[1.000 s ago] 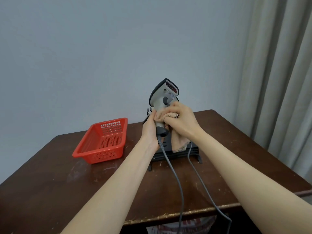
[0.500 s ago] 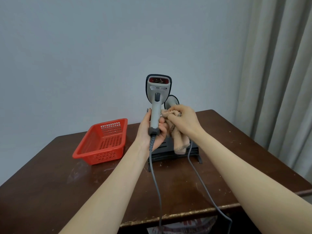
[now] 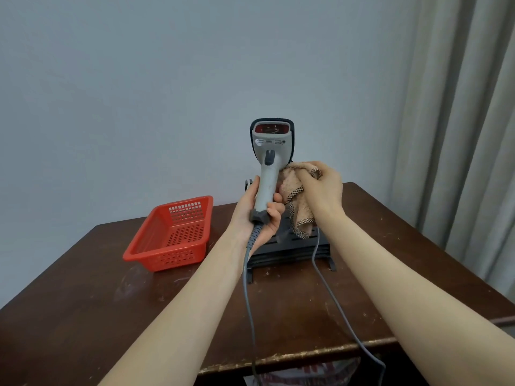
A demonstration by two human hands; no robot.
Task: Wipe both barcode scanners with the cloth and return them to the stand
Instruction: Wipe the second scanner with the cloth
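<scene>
My left hand [image 3: 257, 215] grips the lower handle of a grey barcode scanner [image 3: 269, 162], held upright with its red window facing me. A grey cable [image 3: 246, 288] hangs from its base. My right hand [image 3: 323, 188] holds a bunched beige cloth [image 3: 296, 201] with a checked border, pressed against the right side of the scanner's handle. Behind both hands stands the black stand [image 3: 289, 246] on the table. The second scanner is hidden behind the held scanner and my right hand; only its cable [image 3: 328, 291] shows.
A red perforated basket [image 3: 172, 235] sits left of the stand on the dark wooden table [image 3: 83, 302]. Both cables run over the table's front edge. A grey curtain [image 3: 459, 135] hangs at the right, a plain wall behind.
My left hand turned the scanner from a tilted side view to upright, window facing me. The cloth in my right hand slid from the handle's front to its right side.
</scene>
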